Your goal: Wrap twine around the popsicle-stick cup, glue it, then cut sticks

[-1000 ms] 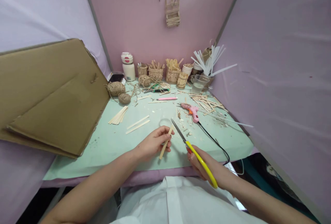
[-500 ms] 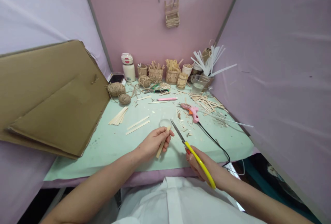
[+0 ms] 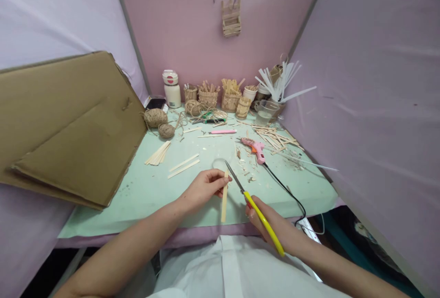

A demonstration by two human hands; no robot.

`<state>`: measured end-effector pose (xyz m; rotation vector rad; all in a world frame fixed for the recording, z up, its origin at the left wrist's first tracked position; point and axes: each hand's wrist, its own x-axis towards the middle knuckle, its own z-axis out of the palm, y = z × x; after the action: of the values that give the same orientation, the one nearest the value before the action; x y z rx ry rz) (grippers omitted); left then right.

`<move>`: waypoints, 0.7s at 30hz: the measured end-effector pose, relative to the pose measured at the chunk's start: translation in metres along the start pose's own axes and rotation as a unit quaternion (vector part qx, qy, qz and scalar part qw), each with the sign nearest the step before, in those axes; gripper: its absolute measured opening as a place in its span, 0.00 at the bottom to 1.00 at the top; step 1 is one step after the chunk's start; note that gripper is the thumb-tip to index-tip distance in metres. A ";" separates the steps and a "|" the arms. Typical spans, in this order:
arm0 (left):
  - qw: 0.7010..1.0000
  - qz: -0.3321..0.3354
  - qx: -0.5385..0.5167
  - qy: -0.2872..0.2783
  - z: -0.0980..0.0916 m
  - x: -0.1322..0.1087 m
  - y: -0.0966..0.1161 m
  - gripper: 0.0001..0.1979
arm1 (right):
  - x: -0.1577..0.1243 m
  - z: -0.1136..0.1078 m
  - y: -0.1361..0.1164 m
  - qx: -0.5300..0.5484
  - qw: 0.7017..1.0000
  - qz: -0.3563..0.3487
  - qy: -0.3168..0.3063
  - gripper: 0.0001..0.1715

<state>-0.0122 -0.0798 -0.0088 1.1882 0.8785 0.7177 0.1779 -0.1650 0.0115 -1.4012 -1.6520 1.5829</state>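
Note:
Between the fingertips of my left hand [image 3: 205,187] is a flat wooden stick [image 3: 224,204], its lower end pointing toward me. My right hand [image 3: 263,217] grips a pair of scissors [image 3: 263,220] with yellow handles. The blades lean up and left, and their tips are close to the stick's upper end. Whether the blades touch the stick I cannot tell. Behind my left fingers lies a clear round ring or lid [image 3: 217,163], partly hidden. Two pale wooden strips [image 3: 184,168] lie left of it, with a fanned stack of sticks [image 3: 158,153] beyond.
A pink glue gun [image 3: 256,148] lies on the right, its black cord running to the front edge. Wood scraps [image 3: 275,137] are strewn behind it. Twine balls [image 3: 155,118], a pink pen-like tool [image 3: 223,131] and stick-filled cups [image 3: 231,101] stand or lie farther back. Cardboard [image 3: 68,133] leans at left.
The wooden stick has swung from slanting to nearly upright in my left fingers, its lower end moving right. The scissors have shifted slightly left, toward the stick.

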 end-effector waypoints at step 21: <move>1.000 -0.006 -0.019 -0.008 0.005 0.001 -0.003 0.12 | 0.002 0.004 0.010 -0.013 0.999 -0.002 -0.031 0.24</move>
<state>-0.0071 -0.0825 -0.0111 1.1520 0.8536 0.7115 0.1769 -0.1672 0.0006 -1.3737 -1.7144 1.6235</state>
